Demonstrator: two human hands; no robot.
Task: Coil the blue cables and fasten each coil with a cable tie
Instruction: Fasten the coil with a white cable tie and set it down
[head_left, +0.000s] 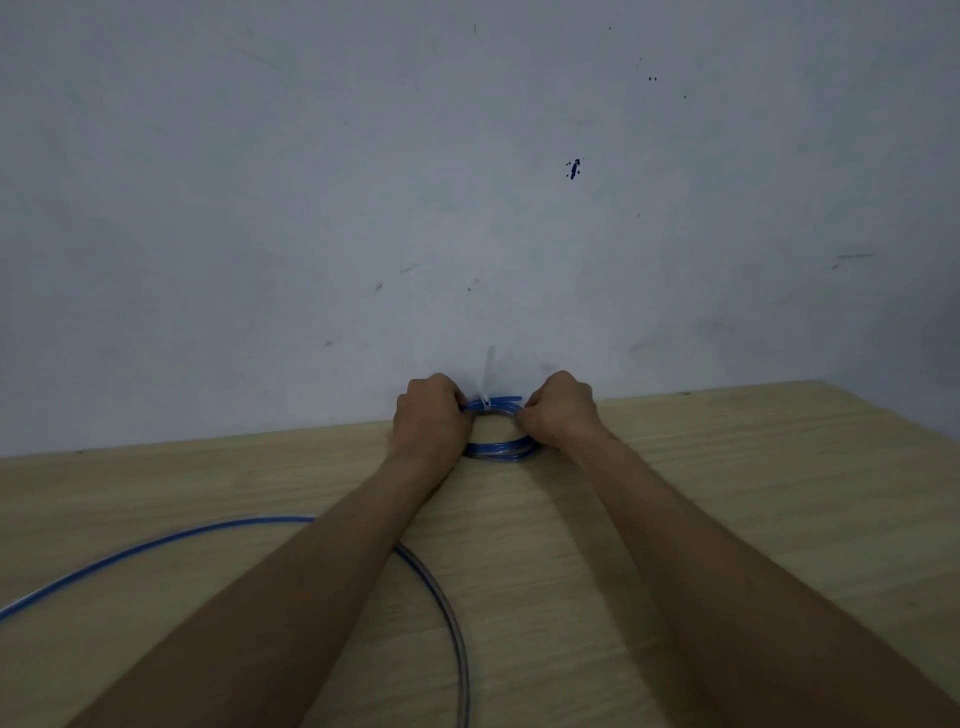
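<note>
Lying flat near the far edge of the table (727, 493), close to the wall (467, 182), a small coil of blue cable (500, 448) sits between two hands. Several turns of the cable are stacked into a tight ring, and two short cable ends poke out to the right at the coil's far side. A white cable tie (489, 382) wraps the far part of the coil; its head rests on the blue turns and its free tail stands upright against the wall, slightly blurred.

The left hand (431, 418) is closed around the left side of the coil, fingers curled over the turns, knuckles up. The right hand (561, 413) is closed on the right side of the coil, fingertips pinching the cable near the loose ends. Both forearms reach forward from the near edge of the table, bare, converging on the coil.

A second blue cable (171, 543) lies loose on the near left part of the table, running from the left edge in a wide arc, passing under the left forearm and curving down to the near edge.

The table is light wood grain; the wall is pale, with small dark marks.
</note>
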